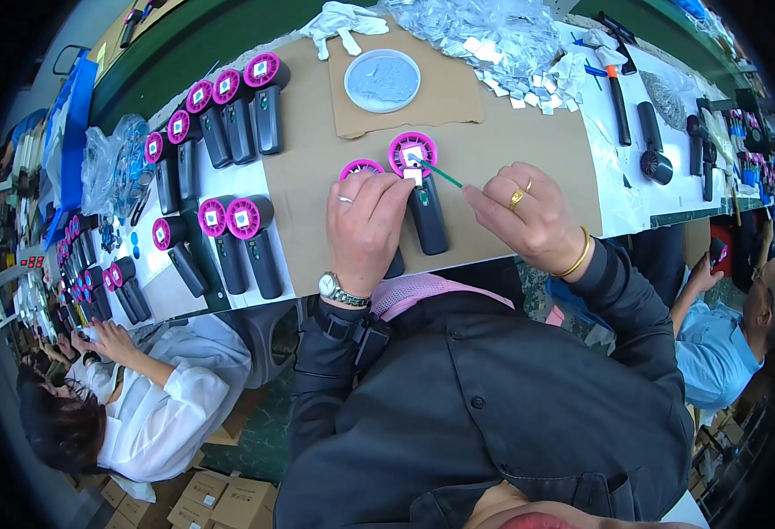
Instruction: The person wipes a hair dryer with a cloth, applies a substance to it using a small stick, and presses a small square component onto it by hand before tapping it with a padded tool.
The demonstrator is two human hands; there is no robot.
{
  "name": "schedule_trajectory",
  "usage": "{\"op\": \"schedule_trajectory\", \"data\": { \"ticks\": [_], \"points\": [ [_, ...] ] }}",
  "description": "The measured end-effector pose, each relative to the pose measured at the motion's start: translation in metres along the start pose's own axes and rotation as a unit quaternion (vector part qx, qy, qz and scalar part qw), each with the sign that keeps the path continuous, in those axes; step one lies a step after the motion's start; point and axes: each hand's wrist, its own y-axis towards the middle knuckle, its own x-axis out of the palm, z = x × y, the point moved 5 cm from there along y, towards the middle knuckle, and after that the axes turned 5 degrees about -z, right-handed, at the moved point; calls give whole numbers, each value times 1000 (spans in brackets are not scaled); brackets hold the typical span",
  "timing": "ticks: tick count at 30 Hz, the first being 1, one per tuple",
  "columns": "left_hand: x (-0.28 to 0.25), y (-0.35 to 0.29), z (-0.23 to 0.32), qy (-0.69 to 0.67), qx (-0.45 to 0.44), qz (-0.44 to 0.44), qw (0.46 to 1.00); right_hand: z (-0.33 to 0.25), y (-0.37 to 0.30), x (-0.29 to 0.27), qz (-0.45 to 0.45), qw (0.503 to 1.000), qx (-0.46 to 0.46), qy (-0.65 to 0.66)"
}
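My left hand (365, 231) pinches a small white square plate (414, 176) between thumb and fingertips. Between the closed fingers of my right hand (528, 219) is a thin green stick (440, 172). Its pale blue tip touches the white square on the magenta round head of a black-handled device (430, 225), shaped like a small hair dryer, lying on brown cardboard. A second such device (362, 166) lies partly hidden under my left hand. Beyond them a round white dish (348, 91) holds grey paste.
Several similar devices (266, 115) lie in rows at the left. White square plates (541, 93) and clear plastic bags (484, 31) are heaped at the far right, near an orange-and-black hammer (617, 101). A white glove (343, 22) lies at the back. Co-workers sit on both sides.
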Motion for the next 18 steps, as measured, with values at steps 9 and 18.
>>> {"op": "schedule_trajectory", "data": {
  "ticks": [9,18],
  "points": [
    [0,0,0,-6,0,-2,1000,-1,-2,0,5,999,16,31],
    [-4,3,0,1,-2,9,1000,8,-9,-8,83,992,61,74]
  ]
}}
